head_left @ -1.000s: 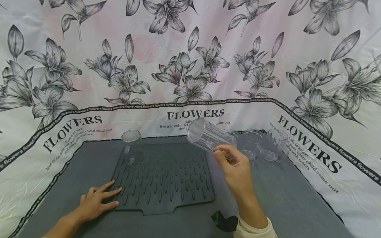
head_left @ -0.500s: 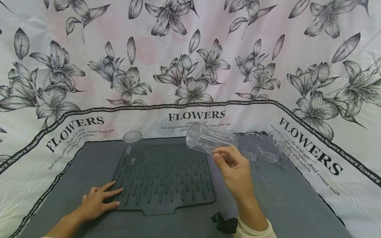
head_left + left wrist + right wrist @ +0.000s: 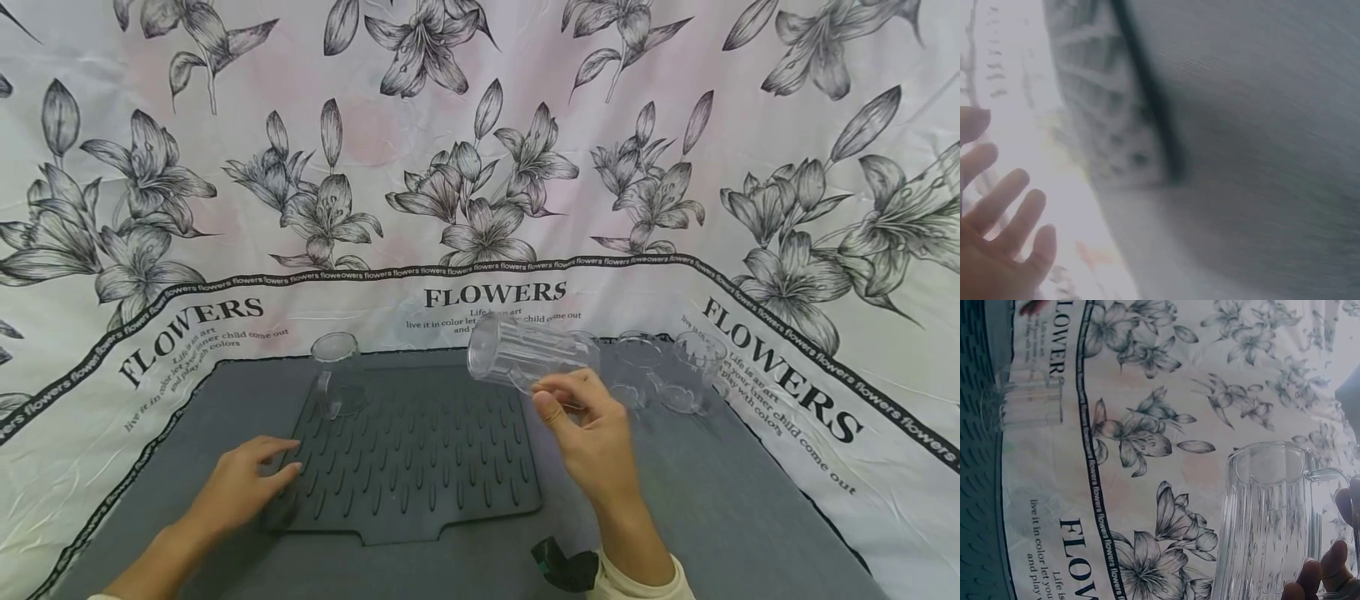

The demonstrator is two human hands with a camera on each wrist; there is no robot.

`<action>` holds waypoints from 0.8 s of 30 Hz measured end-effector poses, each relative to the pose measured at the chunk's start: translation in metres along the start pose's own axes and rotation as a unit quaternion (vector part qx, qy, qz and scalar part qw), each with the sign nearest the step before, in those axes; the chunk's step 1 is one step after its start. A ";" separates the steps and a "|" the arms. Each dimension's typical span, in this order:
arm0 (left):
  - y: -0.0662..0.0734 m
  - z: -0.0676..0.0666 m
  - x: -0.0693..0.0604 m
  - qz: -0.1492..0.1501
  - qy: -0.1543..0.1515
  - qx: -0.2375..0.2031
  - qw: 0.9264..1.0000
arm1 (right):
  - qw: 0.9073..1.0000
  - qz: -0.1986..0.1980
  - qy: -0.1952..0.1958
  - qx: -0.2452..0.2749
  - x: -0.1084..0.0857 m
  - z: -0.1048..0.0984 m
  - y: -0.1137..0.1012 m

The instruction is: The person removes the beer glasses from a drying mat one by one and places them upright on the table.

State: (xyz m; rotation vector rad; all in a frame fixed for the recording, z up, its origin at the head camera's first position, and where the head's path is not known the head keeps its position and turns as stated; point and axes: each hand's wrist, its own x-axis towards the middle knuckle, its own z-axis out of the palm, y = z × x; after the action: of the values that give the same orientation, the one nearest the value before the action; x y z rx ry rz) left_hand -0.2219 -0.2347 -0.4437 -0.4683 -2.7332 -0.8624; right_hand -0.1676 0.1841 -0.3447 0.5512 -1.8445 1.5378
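Observation:
My right hand (image 3: 596,442) holds a clear ribbed glass mug (image 3: 517,352) by its handle, in the air above the right side of a dark mat. The mug lies nearly level, mouth to the left; in the right wrist view its handle (image 3: 1329,474) meets the fingertips. My left hand (image 3: 240,483) hovers at the left edge of the mat (image 3: 420,521), fingers loosely bent and thumb apart, with nothing held. The left wrist view has its spread fingers (image 3: 1019,219) away from the blurred mat. Another glass mug (image 3: 336,350) stands on the mat's back left corner.
Several clear glasses stand at the back right, among them one glass (image 3: 637,354) and a farther one (image 3: 693,375). A black curved object (image 3: 562,567) sits beside my right wrist. A flower-printed cloth (image 3: 480,192) rises behind the grey table surface (image 3: 720,517).
My left hand has lifted off the mat's left edge, and its spread fingers have drawn together. The mug in my right hand has tipped closer to level and sunk slightly.

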 end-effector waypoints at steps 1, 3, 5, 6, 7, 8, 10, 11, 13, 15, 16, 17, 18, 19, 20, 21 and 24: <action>0.007 -0.001 0.003 0.013 0.015 0.004 1.000 | 1.000 -0.004 -0.001 -0.001 0.000 0.000 0.000; 0.021 -0.003 0.010 0.046 0.045 0.016 0.998 | 1.000 -0.010 -0.004 -0.005 0.000 0.000 0.000; 0.034 -0.002 0.016 0.086 0.074 0.018 0.993 | 1.000 -0.018 -0.006 -0.008 -0.001 0.000 0.000; 0.041 -0.002 0.019 0.108 0.088 0.015 0.990 | 1.000 -0.022 -0.007 -0.010 -0.001 0.000 0.000; 0.048 -0.002 0.022 0.130 0.100 0.009 0.986 | 1.000 -0.026 -0.007 -0.012 -0.001 0.000 0.000; 0.055 -0.001 0.026 0.150 0.109 0.003 0.983 | 0.999 -0.028 -0.007 -0.012 -0.001 0.000 0.000; 0.068 -0.001 0.032 0.186 0.121 -0.018 0.975 | 0.999 -0.031 -0.007 -0.013 -0.001 0.000 -0.001; 0.075 -0.001 0.034 0.201 0.124 -0.027 0.971 | 0.999 -0.031 -0.008 -0.014 -0.001 0.001 -0.001; 0.087 -0.001 0.040 0.226 0.129 -0.042 0.965 | 0.999 -0.032 -0.011 -0.014 -0.001 0.002 -0.002; 0.099 -0.001 0.044 0.241 0.130 -0.055 0.960 | 0.999 -0.031 -0.017 -0.011 -0.001 0.004 -0.002; 0.105 -0.001 0.046 0.248 0.129 -0.062 0.958 | 0.999 -0.031 -0.019 -0.012 -0.001 0.004 -0.002; 0.111 0.000 0.049 0.253 0.128 -0.068 0.956 | 0.999 -0.031 -0.022 -0.011 -0.002 0.005 -0.002; 0.117 0.001 0.051 0.257 0.126 -0.075 0.955 | 0.999 -0.031 -0.024 -0.012 -0.002 0.005 -0.003; 0.123 0.002 0.054 0.262 0.124 -0.081 0.954 | 0.999 -0.030 -0.026 -0.013 -0.002 0.005 -0.003; 0.128 0.003 0.056 0.265 0.121 -0.086 0.953 | 0.999 -0.030 -0.027 -0.013 -0.002 0.006 -0.003; 0.134 0.005 0.059 0.268 0.116 -0.093 0.952 | 0.999 -0.028 -0.028 -0.015 -0.002 0.006 -0.004; 0.149 0.010 0.065 0.275 0.101 -0.108 0.950 | 0.999 -0.025 -0.033 -0.016 -0.003 0.006 -0.005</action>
State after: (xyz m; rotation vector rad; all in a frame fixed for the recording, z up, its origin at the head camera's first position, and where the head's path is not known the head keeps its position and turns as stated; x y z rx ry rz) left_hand -0.2281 -0.0986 -0.3550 -1.0563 -2.1558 -0.9838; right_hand -0.1638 0.1767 -0.3441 0.6372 -1.8868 1.4712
